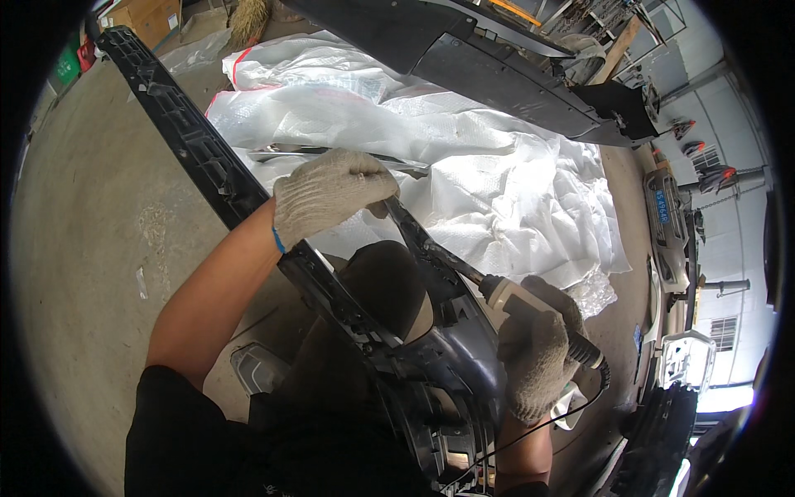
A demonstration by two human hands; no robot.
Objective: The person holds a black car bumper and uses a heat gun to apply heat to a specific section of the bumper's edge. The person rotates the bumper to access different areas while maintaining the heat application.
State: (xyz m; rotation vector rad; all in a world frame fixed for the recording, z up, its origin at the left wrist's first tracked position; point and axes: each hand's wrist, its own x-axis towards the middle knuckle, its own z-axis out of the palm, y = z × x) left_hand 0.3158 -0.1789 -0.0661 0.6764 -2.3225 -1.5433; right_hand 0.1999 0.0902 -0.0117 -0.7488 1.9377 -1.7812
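Firstly, we note the long, black, moulded-plastic car bumper (319,286) lying diagonally across the person's front, one limb reaching far out over the grey floor (108,224); we judge that it could roll or swing, as we see no clamp on it. Next comes the corded hand tool with a beige, barrel-shaped handle and slender dark shaft (515,302): the shaft points toward the left glove, so a slip along the plastic could drive it into the fingers. Whether its tip is hot, we cannot tell. The thin black cord (607,379) loops past the right wrist and could snag should that arm pull away. As to pose, we record the left elbow bent outward and the right forearm rising steeply. The right hand in a beige knitted glove (534,356) is wrapped around the handle, with no gap visible. The left hand, likewise gloved (327,195), is palm down, its fingertips apparently pinched onto a narrow black arm of the bumper; how firmly, we cannot tell.
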